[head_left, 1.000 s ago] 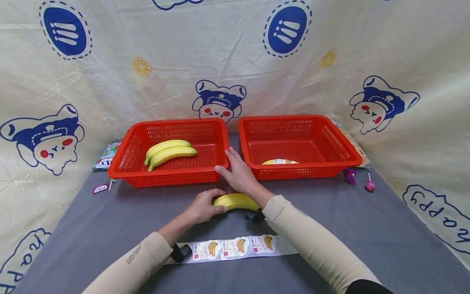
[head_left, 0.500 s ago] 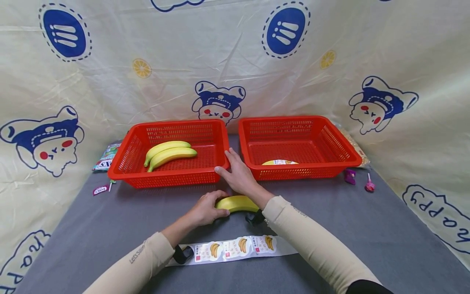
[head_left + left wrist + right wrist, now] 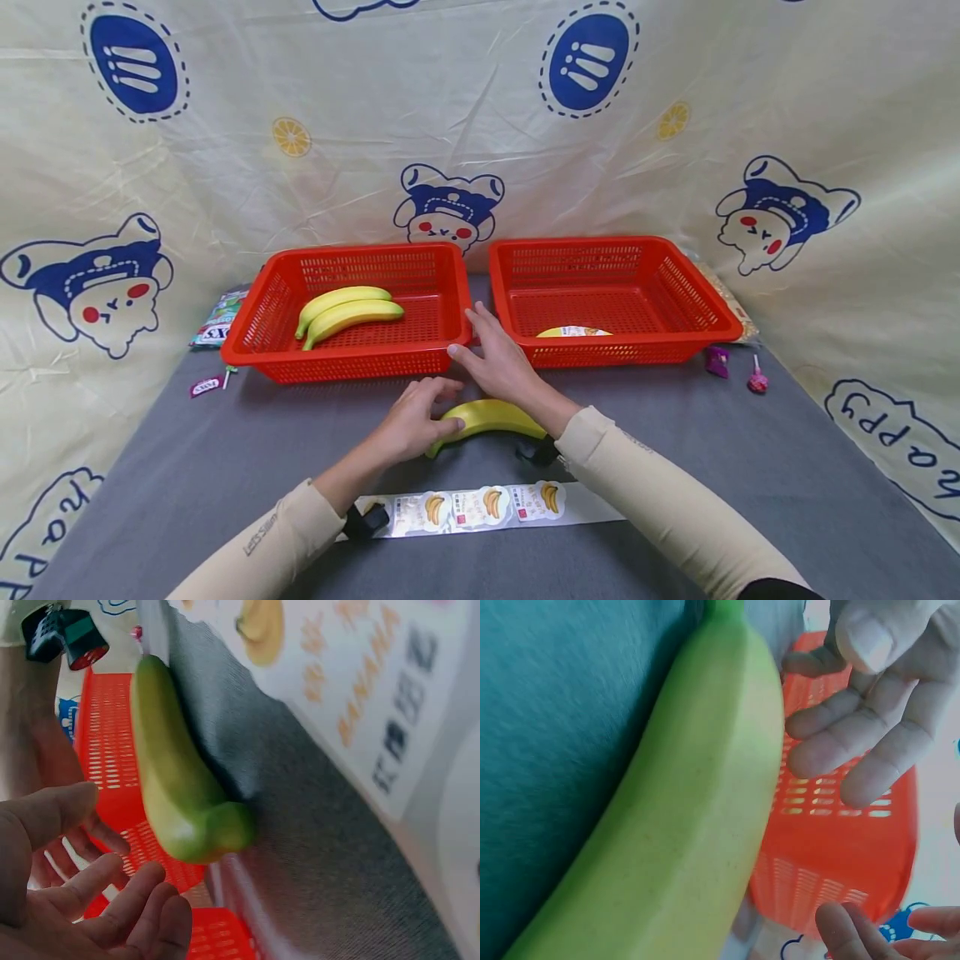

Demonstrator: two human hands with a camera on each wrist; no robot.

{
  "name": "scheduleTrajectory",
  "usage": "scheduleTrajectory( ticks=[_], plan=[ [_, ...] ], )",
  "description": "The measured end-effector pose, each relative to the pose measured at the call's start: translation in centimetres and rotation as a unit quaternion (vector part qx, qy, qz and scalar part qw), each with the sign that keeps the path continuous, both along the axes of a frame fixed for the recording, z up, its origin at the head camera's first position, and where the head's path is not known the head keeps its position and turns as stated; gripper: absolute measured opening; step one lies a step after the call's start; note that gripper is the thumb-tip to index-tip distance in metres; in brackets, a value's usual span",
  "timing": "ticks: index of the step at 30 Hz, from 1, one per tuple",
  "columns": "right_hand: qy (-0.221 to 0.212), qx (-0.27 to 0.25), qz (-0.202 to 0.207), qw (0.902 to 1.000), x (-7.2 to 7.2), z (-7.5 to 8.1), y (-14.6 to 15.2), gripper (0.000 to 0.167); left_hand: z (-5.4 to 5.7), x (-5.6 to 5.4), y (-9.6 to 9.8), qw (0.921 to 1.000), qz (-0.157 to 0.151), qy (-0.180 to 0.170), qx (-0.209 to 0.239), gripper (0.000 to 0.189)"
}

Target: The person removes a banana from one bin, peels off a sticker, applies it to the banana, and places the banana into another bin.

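A single yellow banana (image 3: 491, 415) lies on the grey cloth between my two hands, its green-tinged left end uncovered. My left hand (image 3: 408, 423) hovers at that end with thumb and fingers spread; in the left wrist view its loosely bent fingers (image 3: 120, 915) stand apart from the banana (image 3: 176, 765). Beyond the banana, my right hand (image 3: 504, 362) is relaxed and holds nothing, its fingers close to the near corner of the left red basket (image 3: 360, 364). The right wrist view shows the banana (image 3: 675, 810) large, with loose right fingers (image 3: 832, 750) beside it.
Two bananas (image 3: 351, 315) lie in the left basket. The right red basket (image 3: 622, 351) holds something yellow with a white label (image 3: 576, 331). A strip of banana stickers (image 3: 487, 508) lies in front. Candies (image 3: 757, 377) and snack bags (image 3: 219, 321) sit by the baskets' outer sides.
My left hand has let go of the banana's left end and drawn slightly up and left, fingers spread. My right hand has shifted a little to the right.
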State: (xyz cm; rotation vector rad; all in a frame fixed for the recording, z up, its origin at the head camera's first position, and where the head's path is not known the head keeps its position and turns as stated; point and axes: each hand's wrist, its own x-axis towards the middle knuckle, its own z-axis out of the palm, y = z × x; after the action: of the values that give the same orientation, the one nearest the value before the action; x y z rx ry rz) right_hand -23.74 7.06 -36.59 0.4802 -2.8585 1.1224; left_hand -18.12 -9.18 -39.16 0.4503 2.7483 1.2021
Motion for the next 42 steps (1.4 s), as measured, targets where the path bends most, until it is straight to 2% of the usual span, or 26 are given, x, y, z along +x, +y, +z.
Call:
scheduleTrajectory(
  ticks=[6, 15, 20, 25, 31, 36, 42],
  plan=[
    [0.005, -0.018, 0.015, 0.9997, 2.7, 0.2, 1.9, 0.064, 0.4, 1.6, -0.2, 0.9988, -0.01, 0.044, -0.02, 0.044],
    [0.03, -0.019, 0.058, 0.9977, 7.3, -1.2, 5.3, 0.045, 0.0, 4.4, 0.8, 0.9978, -0.051, 0.037, -0.022, 0.04],
    [0.016, 0.011, 0.066, 0.9977, 9.0, -2.2, 7.1, 0.038, -0.8, 5.7, 1.5, 0.9957, -0.076, 0.047, -0.025, 0.039],
    [0.0, 0.055, 0.086, 0.9948, 10.2, -3.1, 8.7, 0.036, -1.8, 6.7, 1.8, 0.9924, -0.096, 0.075, -0.02, 0.035],
    [-0.026, 0.084, 0.104, 0.9906, 11.0, -3.9, 10.3, 0.037, -2.4, 7.1, 2.3, 0.9919, -0.113, 0.055, -0.019, 0.031],
    [-0.041, 0.099, 0.105, 0.9887, 11.4, -4.5, 11.1, 0.035, -2.9, 7.2, 2.9, 0.9898, -0.12, 0.067, -0.035, 0.028],
    [-0.061, 0.105, 0.107, 0.9868, 11.5, -4.9, 11.5, 0.031, -3.3, 7.3, 3.3, 0.9903, -0.114, 0.069, -0.038, 0.026]
  ],
)
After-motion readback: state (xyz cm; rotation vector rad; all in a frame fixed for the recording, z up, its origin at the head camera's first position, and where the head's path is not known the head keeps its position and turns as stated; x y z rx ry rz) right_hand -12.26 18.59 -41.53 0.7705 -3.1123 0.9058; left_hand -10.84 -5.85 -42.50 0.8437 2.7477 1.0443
